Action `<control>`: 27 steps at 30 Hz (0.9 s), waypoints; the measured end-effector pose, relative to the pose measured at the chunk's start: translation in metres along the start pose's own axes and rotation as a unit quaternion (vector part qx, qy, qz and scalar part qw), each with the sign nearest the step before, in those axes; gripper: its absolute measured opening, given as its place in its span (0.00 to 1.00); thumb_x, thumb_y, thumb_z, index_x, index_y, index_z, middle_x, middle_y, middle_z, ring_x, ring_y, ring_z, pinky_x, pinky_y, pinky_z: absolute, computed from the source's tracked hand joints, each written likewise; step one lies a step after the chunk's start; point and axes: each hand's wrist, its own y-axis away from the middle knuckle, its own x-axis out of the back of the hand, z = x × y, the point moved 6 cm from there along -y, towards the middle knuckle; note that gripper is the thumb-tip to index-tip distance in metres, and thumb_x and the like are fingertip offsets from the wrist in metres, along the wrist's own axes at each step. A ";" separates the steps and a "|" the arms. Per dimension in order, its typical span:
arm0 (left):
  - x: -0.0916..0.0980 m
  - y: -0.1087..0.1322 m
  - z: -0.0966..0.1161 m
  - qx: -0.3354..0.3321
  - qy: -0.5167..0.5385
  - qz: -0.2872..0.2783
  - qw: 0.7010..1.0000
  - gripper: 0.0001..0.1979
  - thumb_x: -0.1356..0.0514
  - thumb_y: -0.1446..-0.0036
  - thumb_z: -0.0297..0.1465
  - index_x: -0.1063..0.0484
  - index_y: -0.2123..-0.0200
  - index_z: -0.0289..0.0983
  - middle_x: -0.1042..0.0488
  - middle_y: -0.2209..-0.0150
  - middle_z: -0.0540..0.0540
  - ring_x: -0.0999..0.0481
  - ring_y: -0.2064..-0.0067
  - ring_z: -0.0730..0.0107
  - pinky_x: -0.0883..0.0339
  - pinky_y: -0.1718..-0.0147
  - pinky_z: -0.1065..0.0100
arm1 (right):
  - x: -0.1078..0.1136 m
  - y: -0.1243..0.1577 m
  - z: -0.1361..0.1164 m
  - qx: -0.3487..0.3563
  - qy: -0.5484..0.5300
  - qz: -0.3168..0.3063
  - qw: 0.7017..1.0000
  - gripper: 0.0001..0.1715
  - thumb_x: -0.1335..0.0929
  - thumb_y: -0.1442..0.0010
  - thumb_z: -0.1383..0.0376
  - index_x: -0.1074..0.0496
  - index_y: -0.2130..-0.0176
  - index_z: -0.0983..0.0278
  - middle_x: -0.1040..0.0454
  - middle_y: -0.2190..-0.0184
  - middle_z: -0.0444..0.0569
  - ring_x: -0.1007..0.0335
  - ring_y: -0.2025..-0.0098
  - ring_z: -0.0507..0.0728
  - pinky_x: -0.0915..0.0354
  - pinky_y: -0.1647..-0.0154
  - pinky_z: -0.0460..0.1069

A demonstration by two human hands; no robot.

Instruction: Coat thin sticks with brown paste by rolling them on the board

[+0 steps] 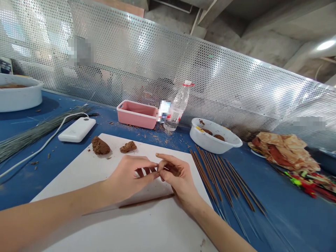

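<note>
Brown paste lump (170, 170) is pinched in the right hand (181, 183), fingers curled tight around it, and the left hand (126, 178) has its fingertips pressed on the same lump. Under them, one thin dark stick (145, 201) lies on a white board (157, 227), and two more lumps (101, 146) sit further up the board. Past that on the blue table (288, 210): a big row of dark sticks (223, 178), too many to count, one white bowl (210, 145) with two lumps inside, one pink tray (136, 120), one plastic bottle (178, 108).
</note>
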 end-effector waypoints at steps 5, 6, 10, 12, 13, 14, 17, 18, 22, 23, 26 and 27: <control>0.000 0.000 0.002 -0.016 -0.014 0.001 1.000 0.10 0.36 0.34 0.34 0.14 0.65 0.43 0.17 0.67 0.47 0.22 0.68 0.66 0.27 0.69 0.67 | -0.003 0.000 -0.004 0.014 -0.007 -0.010 1.000 0.18 0.25 0.48 0.69 0.12 0.58 0.54 0.23 0.72 0.42 0.28 0.68 0.54 0.29 0.61 0.50; -0.001 0.000 0.002 -0.016 -0.016 0.001 1.000 0.10 0.36 0.34 0.34 0.14 0.66 0.43 0.17 0.67 0.48 0.22 0.68 0.65 0.28 0.69 0.67 | -0.003 0.000 -0.005 0.014 -0.007 -0.012 1.000 0.17 0.25 0.48 0.69 0.12 0.59 0.54 0.23 0.72 0.42 0.28 0.68 0.54 0.29 0.61 0.50; -0.001 0.000 0.002 -0.013 -0.021 0.003 1.000 0.10 0.35 0.35 0.34 0.15 0.67 0.43 0.18 0.69 0.48 0.23 0.69 0.66 0.29 0.70 0.66 | -0.003 0.000 -0.005 0.008 -0.001 -0.009 1.000 0.14 0.24 0.46 0.66 0.11 0.59 0.54 0.23 0.73 0.43 0.28 0.69 0.54 0.28 0.62 0.51; -0.001 0.000 0.002 -0.013 -0.019 0.004 1.000 0.09 0.35 0.34 0.34 0.15 0.67 0.42 0.18 0.69 0.49 0.23 0.68 0.67 0.29 0.70 0.67 | -0.003 0.000 -0.006 0.010 0.004 -0.007 1.000 0.14 0.24 0.47 0.67 0.11 0.60 0.54 0.23 0.73 0.43 0.28 0.69 0.54 0.27 0.62 0.51; -0.001 0.000 0.002 -0.014 -0.017 0.004 1.000 0.09 0.35 0.34 0.33 0.16 0.67 0.41 0.19 0.69 0.50 0.23 0.68 0.68 0.29 0.69 0.68 | -0.004 0.001 -0.007 0.013 0.005 -0.008 1.000 0.14 0.25 0.47 0.67 0.11 0.60 0.53 0.23 0.73 0.43 0.28 0.69 0.54 0.27 0.63 0.51; -0.001 0.000 0.002 -0.014 -0.015 0.004 1.000 0.09 0.35 0.34 0.33 0.16 0.67 0.41 0.19 0.69 0.50 0.23 0.68 0.69 0.29 0.69 0.69 | -0.004 0.001 -0.008 0.016 0.005 -0.007 1.000 0.15 0.25 0.47 0.67 0.11 0.61 0.53 0.23 0.73 0.43 0.28 0.69 0.54 0.28 0.64 0.50; -0.001 0.000 0.003 -0.018 -0.003 0.009 1.000 0.11 0.34 0.35 0.33 0.17 0.69 0.40 0.20 0.71 0.51 0.24 0.69 0.72 0.29 0.70 0.71 | -0.004 0.001 -0.009 0.018 0.004 -0.001 1.000 0.14 0.25 0.47 0.68 0.11 0.63 0.52 0.21 0.72 0.44 0.27 0.70 0.54 0.29 0.66 0.49; 0.000 0.000 0.003 -0.021 0.002 0.013 1.000 0.10 0.34 0.35 0.33 0.16 0.70 0.40 0.20 0.71 0.51 0.24 0.70 0.73 0.30 0.71 0.72 | -0.004 0.000 -0.009 0.017 0.005 0.001 1.000 0.14 0.25 0.48 0.68 0.11 0.63 0.53 0.20 0.72 0.44 0.27 0.70 0.54 0.29 0.67 0.49; 0.000 0.000 0.006 -0.034 0.010 0.023 0.999 0.09 0.35 0.36 0.31 0.16 0.69 0.40 0.20 0.72 0.52 0.25 0.71 0.74 0.31 0.73 0.73 | -0.002 0.000 -0.009 0.026 0.008 0.005 1.000 0.14 0.24 0.48 0.69 0.11 0.64 0.53 0.18 0.72 0.45 0.26 0.70 0.53 0.31 0.68 0.47; 0.000 0.000 0.006 -0.036 0.012 0.023 0.999 0.09 0.35 0.36 0.30 0.16 0.69 0.39 0.20 0.72 0.51 0.25 0.71 0.74 0.31 0.73 0.74 | -0.002 0.000 -0.010 0.029 0.011 0.004 1.000 0.14 0.24 0.48 0.69 0.11 0.63 0.52 0.18 0.72 0.45 0.26 0.70 0.53 0.32 0.68 0.47; 0.001 0.003 0.009 -0.047 0.023 0.037 0.998 0.09 0.34 0.36 0.28 0.16 0.69 0.39 0.19 0.71 0.51 0.25 0.70 0.75 0.29 0.72 0.75 | -0.001 0.001 -0.012 0.044 0.018 -0.004 0.999 0.13 0.24 0.45 0.69 0.11 0.63 0.52 0.16 0.68 0.47 0.25 0.69 0.53 0.32 0.68 0.47; 0.002 0.003 0.010 -0.055 0.029 0.043 0.997 0.08 0.34 0.36 0.27 0.16 0.68 0.39 0.19 0.69 0.51 0.25 0.70 0.75 0.29 0.72 0.76 | -0.001 0.001 -0.014 0.050 0.020 -0.007 0.999 0.13 0.24 0.44 0.69 0.11 0.62 0.53 0.15 0.67 0.47 0.24 0.68 0.54 0.31 0.67 0.48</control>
